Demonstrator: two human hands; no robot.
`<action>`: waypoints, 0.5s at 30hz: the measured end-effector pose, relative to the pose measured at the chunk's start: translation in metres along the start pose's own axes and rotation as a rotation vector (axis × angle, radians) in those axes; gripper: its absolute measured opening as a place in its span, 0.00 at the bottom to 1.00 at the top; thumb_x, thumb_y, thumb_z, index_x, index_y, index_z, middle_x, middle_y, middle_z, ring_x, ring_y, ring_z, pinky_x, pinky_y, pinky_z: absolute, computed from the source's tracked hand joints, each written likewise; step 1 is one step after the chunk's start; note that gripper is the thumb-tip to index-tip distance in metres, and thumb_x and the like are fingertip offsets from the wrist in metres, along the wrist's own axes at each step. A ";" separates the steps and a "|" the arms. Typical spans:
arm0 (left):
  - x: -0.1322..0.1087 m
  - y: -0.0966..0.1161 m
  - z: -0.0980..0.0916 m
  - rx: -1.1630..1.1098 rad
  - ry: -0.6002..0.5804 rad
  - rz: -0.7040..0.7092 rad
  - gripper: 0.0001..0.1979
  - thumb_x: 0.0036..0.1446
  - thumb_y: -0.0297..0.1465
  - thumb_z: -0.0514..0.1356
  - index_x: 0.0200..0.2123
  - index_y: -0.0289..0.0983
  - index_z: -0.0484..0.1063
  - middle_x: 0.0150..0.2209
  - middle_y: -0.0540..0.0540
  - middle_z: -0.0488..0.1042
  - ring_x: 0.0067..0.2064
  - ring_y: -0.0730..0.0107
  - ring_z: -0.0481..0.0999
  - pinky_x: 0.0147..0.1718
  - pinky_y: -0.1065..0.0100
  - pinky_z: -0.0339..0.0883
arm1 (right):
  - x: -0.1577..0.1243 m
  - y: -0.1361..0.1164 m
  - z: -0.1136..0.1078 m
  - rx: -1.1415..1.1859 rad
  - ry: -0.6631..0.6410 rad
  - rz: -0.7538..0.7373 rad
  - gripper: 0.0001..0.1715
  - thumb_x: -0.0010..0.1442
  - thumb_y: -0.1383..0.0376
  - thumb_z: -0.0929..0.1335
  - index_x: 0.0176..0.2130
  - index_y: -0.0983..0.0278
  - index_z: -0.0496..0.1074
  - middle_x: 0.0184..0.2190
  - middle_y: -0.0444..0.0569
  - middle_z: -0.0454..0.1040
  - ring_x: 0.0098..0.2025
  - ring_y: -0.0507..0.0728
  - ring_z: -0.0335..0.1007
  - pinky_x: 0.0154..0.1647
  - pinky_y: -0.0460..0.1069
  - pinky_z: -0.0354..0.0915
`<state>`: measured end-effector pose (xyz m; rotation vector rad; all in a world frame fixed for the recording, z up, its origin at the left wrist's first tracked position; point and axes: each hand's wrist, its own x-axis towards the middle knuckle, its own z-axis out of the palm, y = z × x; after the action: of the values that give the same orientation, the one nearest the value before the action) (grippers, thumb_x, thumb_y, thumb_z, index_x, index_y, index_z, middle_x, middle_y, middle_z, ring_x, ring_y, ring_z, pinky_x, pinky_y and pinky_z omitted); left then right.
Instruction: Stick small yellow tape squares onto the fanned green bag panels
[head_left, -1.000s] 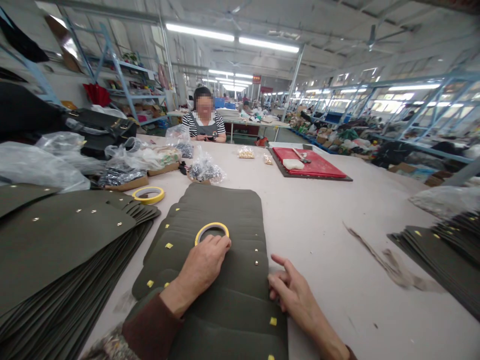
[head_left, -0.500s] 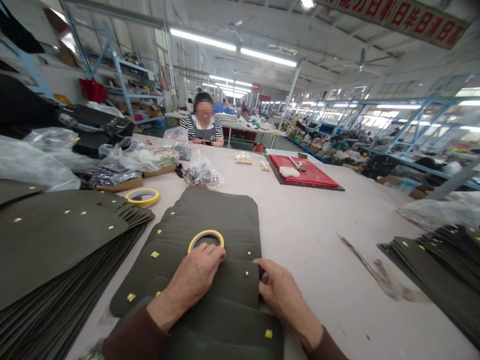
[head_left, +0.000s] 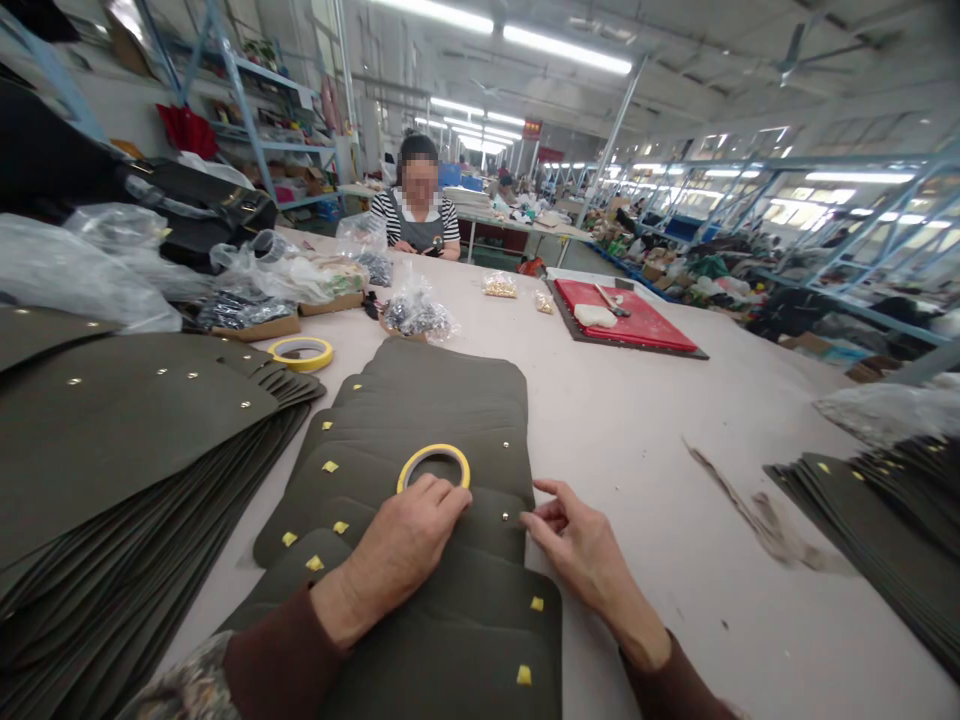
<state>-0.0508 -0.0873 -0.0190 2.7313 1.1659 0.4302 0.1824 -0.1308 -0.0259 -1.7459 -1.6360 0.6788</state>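
Note:
My left hand point(head_left: 411, 530) is closed on a roll of yellow tape point(head_left: 433, 452), which stands over the panels. Below it lie several overlapping dark olive panels point(head_left: 450, 385), with small yellow tape pieces point(head_left: 330, 467) along the left and on the lower right. A small metal stud point(head_left: 505, 517) shows near the right edge of one panel. Beside that edge, my right hand point(head_left: 574, 535) has its thumb and index finger apart, the thumb tip close to the panel's edge. Whether the thumb touches it I cannot tell.
More olive panels with metal studs point(head_left: 150, 420) are fanned out at left, and another stack point(head_left: 862, 530) lies at right. A second tape roll point(head_left: 301, 353), bagged parts point(head_left: 420, 305) and a red board point(head_left: 630, 315) with a hammer sit farther back. A person point(head_left: 416, 205) sits opposite.
My right hand has gone from gripping a panel's right edge to fingers apart beside it. My left hand keeps the tape roll. The camera view has tilted slightly downward.

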 end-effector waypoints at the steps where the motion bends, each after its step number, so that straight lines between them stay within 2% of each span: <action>1: -0.001 0.002 0.000 0.020 -0.030 0.017 0.09 0.65 0.25 0.49 0.40 0.38 0.68 0.36 0.46 0.71 0.40 0.65 0.68 0.40 0.65 0.66 | -0.002 -0.002 0.003 -0.046 -0.009 0.007 0.25 0.55 0.59 0.68 0.52 0.62 0.68 0.27 0.44 0.75 0.26 0.54 0.71 0.30 0.48 0.65; 4: -0.003 0.008 0.000 0.075 -0.096 0.041 0.08 0.64 0.24 0.50 0.41 0.38 0.68 0.36 0.46 0.71 0.39 0.65 0.68 0.39 0.65 0.65 | -0.003 -0.007 0.014 -0.151 0.000 0.020 0.29 0.51 0.62 0.70 0.53 0.60 0.66 0.26 0.41 0.72 0.26 0.54 0.70 0.30 0.48 0.63; 7: -0.005 0.010 -0.001 0.097 -0.123 0.041 0.08 0.63 0.24 0.51 0.41 0.38 0.68 0.37 0.46 0.71 0.39 0.64 0.68 0.39 0.64 0.65 | 0.003 -0.009 0.022 -0.039 -0.002 0.044 0.25 0.52 0.65 0.68 0.51 0.61 0.66 0.22 0.38 0.70 0.25 0.54 0.69 0.28 0.47 0.62; 11: -0.009 0.014 -0.006 0.104 -0.148 0.048 0.08 0.62 0.23 0.51 0.39 0.38 0.68 0.36 0.46 0.71 0.37 0.64 0.68 0.38 0.63 0.64 | 0.020 -0.009 0.024 0.077 0.135 -0.030 0.22 0.55 0.63 0.67 0.49 0.64 0.66 0.24 0.40 0.71 0.25 0.52 0.69 0.30 0.47 0.64; 15: -0.017 0.018 -0.008 0.056 -0.162 0.068 0.09 0.62 0.23 0.50 0.38 0.38 0.68 0.36 0.46 0.71 0.37 0.64 0.68 0.38 0.62 0.64 | 0.040 -0.001 0.025 0.163 0.210 -0.002 0.21 0.54 0.60 0.68 0.47 0.65 0.68 0.24 0.43 0.73 0.27 0.54 0.71 0.31 0.48 0.66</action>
<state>-0.0520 -0.1123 -0.0107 2.7985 1.0620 0.1814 0.1670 -0.0889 -0.0391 -1.6392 -1.4008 0.5889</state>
